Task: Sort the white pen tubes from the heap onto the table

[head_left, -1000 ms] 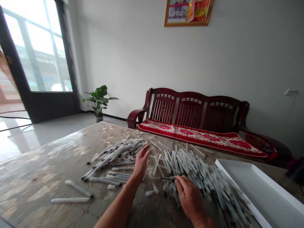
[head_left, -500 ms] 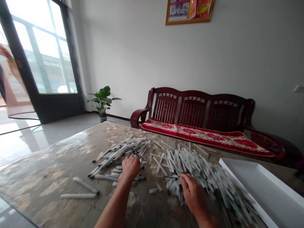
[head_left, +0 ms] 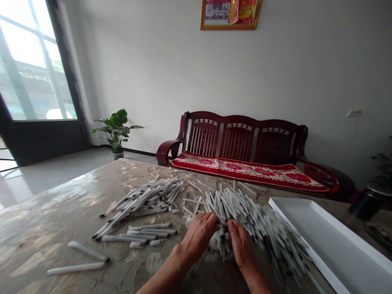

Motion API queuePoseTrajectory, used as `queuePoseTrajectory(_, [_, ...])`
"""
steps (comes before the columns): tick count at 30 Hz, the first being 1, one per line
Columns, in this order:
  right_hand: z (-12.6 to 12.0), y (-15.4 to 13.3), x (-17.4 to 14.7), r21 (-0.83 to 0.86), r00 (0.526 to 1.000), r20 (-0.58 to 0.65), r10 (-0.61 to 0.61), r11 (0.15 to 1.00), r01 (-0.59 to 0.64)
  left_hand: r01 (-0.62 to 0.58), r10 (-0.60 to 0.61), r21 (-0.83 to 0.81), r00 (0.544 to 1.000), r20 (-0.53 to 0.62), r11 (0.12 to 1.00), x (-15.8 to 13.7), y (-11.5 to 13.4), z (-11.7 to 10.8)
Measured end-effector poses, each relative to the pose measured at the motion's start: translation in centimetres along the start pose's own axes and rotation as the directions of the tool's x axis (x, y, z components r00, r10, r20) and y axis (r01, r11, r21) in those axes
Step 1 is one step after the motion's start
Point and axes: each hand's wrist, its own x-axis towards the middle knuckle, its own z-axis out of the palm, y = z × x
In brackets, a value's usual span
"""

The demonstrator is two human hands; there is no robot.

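Note:
My left hand [head_left: 200, 232] and my right hand [head_left: 241, 243] meet fingertip to fingertip over the table, both closed in a pinch. Between them a small dark piece shows; it looks like part of the thin pen refill my right hand held. What the left fingers grip is hidden. Right beside and behind the right hand spreads a large heap of pale, translucent pen barrels [head_left: 245, 206]. A cluster of small clear pieces [head_left: 219, 241] lies just under the fingertips. To the left, a pile of white pens with dark ends [head_left: 143, 198] rests on the table, with a smaller row of pens [head_left: 147, 233] nearer me.
Two separate pens [head_left: 76, 267] lie at the left on the patterned tabletop [head_left: 39, 232]. A shallow white tray [head_left: 333, 241] stands right of the heap. Beyond the table are a dark red wooden bench [head_left: 239, 139] and a potted plant [head_left: 116, 128].
My left hand has left the pen rows and moved right, up to my right hand. The right hand stays by the heap. The view has turned slightly right.

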Motion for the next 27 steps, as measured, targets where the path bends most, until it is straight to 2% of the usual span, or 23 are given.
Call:
queuePoseTrajectory(4, [0.2,0.3,0.2,-0.041,1.000,0.012,-0.007,0.999,0.008,-0.052,0.053,0.027,0.998,-0.016,0.998,-0.2,0.2,0.5])
queuePoseTrajectory(11, [0.1,0.1,0.5,-0.006,0.994,0.024,-0.106,0.994,0.106,-0.004,0.005,0.015,0.999,-0.032,1.000,0.0,-0.2,0.0])
queuePoseTrajectory(15, [-0.1,0.0,0.5,0.072,0.995,0.071,-0.063,0.996,0.058,-0.008,0.008,0.023,0.999,-0.039,1.000,0.0,-0.3,-0.2])
queuePoseTrajectory(18, [0.0,0.2,0.5,0.054,0.994,0.105,-0.020,0.998,0.014,-0.026,0.028,0.028,0.998,-0.052,0.999,0.0,-0.4,-0.1])
queuePoseTrajectory(21, [0.0,0.1,0.5,0.056,0.997,0.073,-0.026,0.998,0.022,-0.034,0.037,0.035,0.997,-0.061,0.999,0.0,-0.6,0.0])
queuePoseTrajectory(24, [-0.1,-0.2,0.6,0.130,0.998,0.041,-0.053,0.990,0.047,-0.024,0.028,0.049,0.996,-0.085,0.999,0.0,-0.8,0.1])
queuePoseTrajectory(27, [-0.1,-0.4,0.6,0.155,0.999,0.048,0.006,0.988,-0.013,-0.021,0.026,0.055,0.996,-0.086,0.998,0.0,-0.8,0.2])
